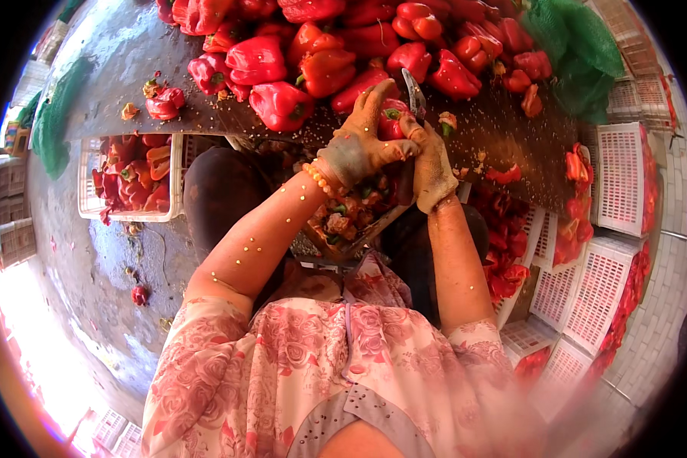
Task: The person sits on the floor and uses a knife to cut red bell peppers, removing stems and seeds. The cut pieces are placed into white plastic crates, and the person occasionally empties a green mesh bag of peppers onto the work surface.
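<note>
My left hand (358, 137) wears a stained work glove and grips a red bell pepper (390, 117), its green stem end facing up. Close against it, my right hand (432, 160), also gloved, holds a tool with a short curved metal blade (415, 94); its handle is hidden in the palm. The blade points away from me beside the pepper. Beyond both hands, a heap of whole red bell peppers (326, 71) covers the far part of the dark tabletop (217, 117). Below my hands, cut pepper cores with stems (340, 223) fill a container between my knees.
At left stands a white plastic crate (177, 177) of opened peppers. Red pepper pieces (498, 240) fill a crate beside my right knee, with stacked white crates (587, 292) farther right. Green mesh (587, 63) hangs over the table's right side. Seeds and scraps (166, 103) litter the tabletop.
</note>
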Motion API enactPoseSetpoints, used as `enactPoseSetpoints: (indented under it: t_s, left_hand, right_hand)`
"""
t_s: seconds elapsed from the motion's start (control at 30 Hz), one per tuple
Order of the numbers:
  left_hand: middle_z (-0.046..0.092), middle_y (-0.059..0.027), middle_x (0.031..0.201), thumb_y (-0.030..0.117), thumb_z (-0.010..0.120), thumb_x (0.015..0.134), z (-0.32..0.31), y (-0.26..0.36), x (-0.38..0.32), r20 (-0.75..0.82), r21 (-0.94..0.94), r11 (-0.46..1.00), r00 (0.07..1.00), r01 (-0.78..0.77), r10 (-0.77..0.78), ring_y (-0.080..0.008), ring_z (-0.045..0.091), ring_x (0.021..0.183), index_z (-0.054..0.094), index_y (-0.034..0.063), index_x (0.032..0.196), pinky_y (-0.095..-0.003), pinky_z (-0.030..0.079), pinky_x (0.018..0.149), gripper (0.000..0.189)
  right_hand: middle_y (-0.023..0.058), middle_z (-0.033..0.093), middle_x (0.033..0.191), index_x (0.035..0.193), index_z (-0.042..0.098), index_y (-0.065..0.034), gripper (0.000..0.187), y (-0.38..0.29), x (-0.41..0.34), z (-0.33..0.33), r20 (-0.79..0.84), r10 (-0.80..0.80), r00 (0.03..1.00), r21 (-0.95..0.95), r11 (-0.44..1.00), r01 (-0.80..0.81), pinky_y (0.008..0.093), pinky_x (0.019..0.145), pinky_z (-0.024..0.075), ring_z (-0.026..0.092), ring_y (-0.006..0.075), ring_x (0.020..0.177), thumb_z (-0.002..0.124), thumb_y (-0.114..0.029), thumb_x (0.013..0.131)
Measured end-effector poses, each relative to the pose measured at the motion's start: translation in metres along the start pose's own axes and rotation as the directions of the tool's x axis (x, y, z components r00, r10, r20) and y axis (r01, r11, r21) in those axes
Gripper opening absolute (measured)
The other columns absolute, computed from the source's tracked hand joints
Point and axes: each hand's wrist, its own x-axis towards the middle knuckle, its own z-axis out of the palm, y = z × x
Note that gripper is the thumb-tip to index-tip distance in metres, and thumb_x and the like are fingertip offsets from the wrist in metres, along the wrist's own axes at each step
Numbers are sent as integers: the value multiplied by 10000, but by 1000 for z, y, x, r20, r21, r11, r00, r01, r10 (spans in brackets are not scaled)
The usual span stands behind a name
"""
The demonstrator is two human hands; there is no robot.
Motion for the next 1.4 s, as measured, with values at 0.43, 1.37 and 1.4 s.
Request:
enactPoseSetpoints:
  t_s: [0.43,1.37,1.4]
  left_hand:
    - [565,-149,1160,141,643,730,17,-15,-3,-67,-164,970,979,180,-193,-271,596,1028,531,35,1230,-336,483,882,524]
    - [629,-109,782,296,639,870,-35,2,-32,-240,431,829,931,356,-275,-318,647,797,625,85,941,-410,506,690,222]
    - [624,-95,738,327,624,888,-33,0,-35,-201,267,862,900,431,-387,-292,652,765,616,71,918,-401,503,659,258]
  right_hand:
    - [37,648,953,1091,628,-6,287,23,9,0,-182,-220,959,-293,943,160,283,778,489,578,106,854,632,-208,886]
    - [-1,626,816,976,634,-18,131,16,-6,10,-155,-376,914,-99,926,364,247,671,483,569,89,717,637,-113,885]
    - [-2,624,819,979,633,-25,133,14,-10,10,-177,-451,875,-196,887,418,249,675,483,569,91,721,638,-122,888]
